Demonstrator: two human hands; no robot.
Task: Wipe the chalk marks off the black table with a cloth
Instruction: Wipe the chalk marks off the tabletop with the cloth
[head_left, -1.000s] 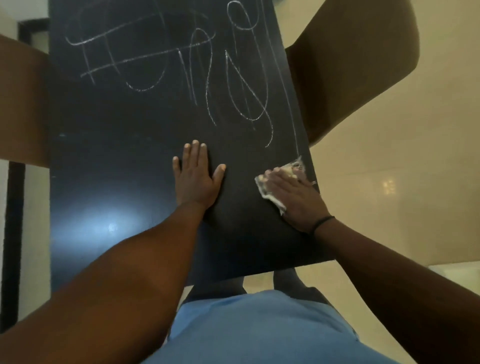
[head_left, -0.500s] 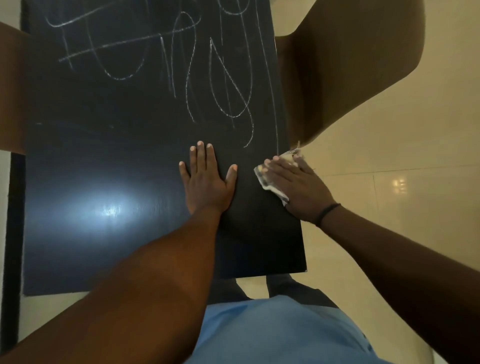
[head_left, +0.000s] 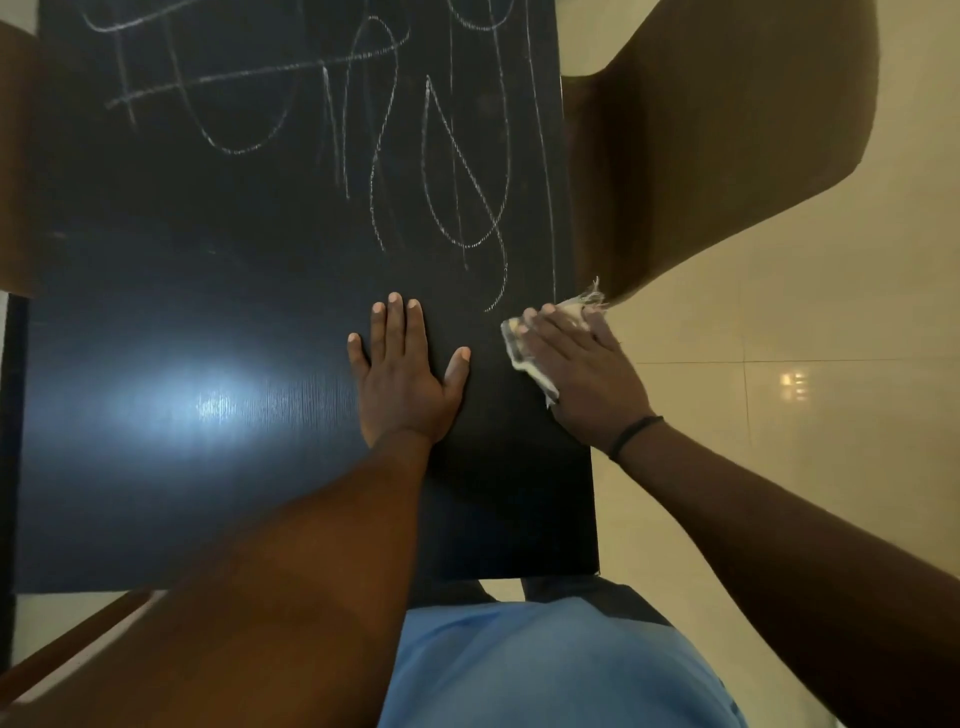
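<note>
Right hand (head_left: 587, 374) fingers straight, pressing white cloth (head_left: 524, 358) flat at the black worktop (head_left: 208, 312) right edge; left hand (head_left: 405, 384) flat, fingers slightly apart. Chalk marks (head_left: 457, 171) mostly unwiped, beyond the cloth. Risk: cloth slips off the edge; dry wipe smears.

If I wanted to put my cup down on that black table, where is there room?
The widest bare patch of the black table lies left of the left hand, near the glare, below the chalk marks. The right edge is crowded: the right hand presses the cloth there.
</note>
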